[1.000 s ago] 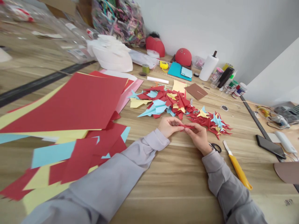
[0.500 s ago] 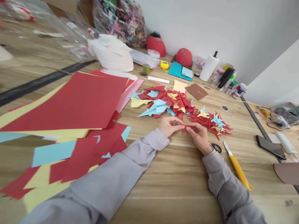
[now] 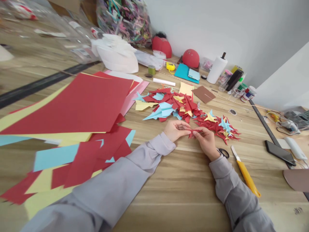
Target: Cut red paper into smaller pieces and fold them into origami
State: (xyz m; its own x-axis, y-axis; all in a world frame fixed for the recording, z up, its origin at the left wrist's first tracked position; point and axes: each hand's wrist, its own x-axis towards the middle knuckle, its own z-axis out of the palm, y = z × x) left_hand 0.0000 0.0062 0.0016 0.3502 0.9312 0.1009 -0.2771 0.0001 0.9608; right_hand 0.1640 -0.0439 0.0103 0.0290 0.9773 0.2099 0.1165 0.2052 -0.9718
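Between my two hands is a small piece of folded red paper (image 3: 192,132), partly covered by the fingers. My left hand (image 3: 177,130) pinches its left side between thumb and fingers. On the other side, my right hand (image 3: 204,139) is closed on it with thumb and fingertips. Just beyond the hands lies a heap of folded paper planes (image 3: 169,104) in red, light blue and yellow. A smaller pile of folded red, blue and yellow paper pieces (image 3: 218,125) sits beyond my right hand. Black-handled scissors (image 3: 224,153) lie partly hidden near my right wrist.
Large red sheets (image 3: 96,103) and cut paper strips (image 3: 56,158) cover the left side. A yellow-handled knife (image 3: 248,177) lies blade outward beside my right sleeve. A phone (image 3: 280,152) rests at the right. Along the wall stand bottles (image 3: 248,94) and a white roll (image 3: 216,70).
Both hands keep their pinch on the red paper in nearly the same place. The view has shifted very slightly; nothing else has visibly moved.
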